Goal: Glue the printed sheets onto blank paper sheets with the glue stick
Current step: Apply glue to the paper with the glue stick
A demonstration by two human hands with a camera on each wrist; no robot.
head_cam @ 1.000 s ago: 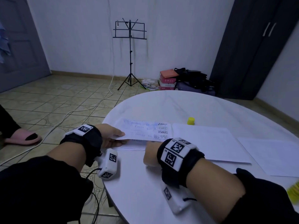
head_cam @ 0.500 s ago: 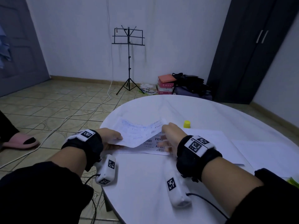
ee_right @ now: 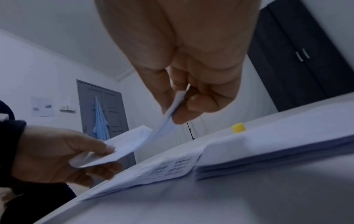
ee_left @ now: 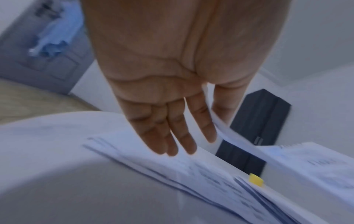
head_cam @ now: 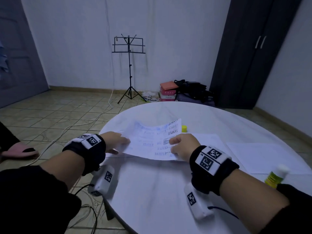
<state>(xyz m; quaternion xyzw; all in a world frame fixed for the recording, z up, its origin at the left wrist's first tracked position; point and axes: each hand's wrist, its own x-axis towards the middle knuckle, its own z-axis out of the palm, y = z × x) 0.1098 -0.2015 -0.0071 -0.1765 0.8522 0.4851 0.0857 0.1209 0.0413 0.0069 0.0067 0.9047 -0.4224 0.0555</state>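
White cloth covers the round worktop (head_cam: 152,191), bare just beneath both wrists. Above it the right hand (head_cam: 183,146) pinches the near right corner of a printed sheet (head_cam: 152,141) between thumb and curled fingers, while the left hand (head_cam: 116,142) clamps the sheet's left edge, thumb on top and straight fingers underneath. Held at two ends like this, the sheet hangs level and lifted clear of the stack of printed sheets (ee_right: 162,169) under the left hand, probably so it can be carried across without creasing. Just right of the right hand lies a pile of blank paper sheets (head_cam: 207,144), the likely landing place, and another blank sheet (head_cam: 263,156) lies further right. The glue stick (head_cam: 276,176) rests near the right forearm, well behind the fingers, so one hand must let go to reach it. Beyond the held sheet stands the yellow cap (head_cam: 184,128). Nothing blocks the short path rightward. Further off, a music stand (head_cam: 129,68) stands on the tiled floor.
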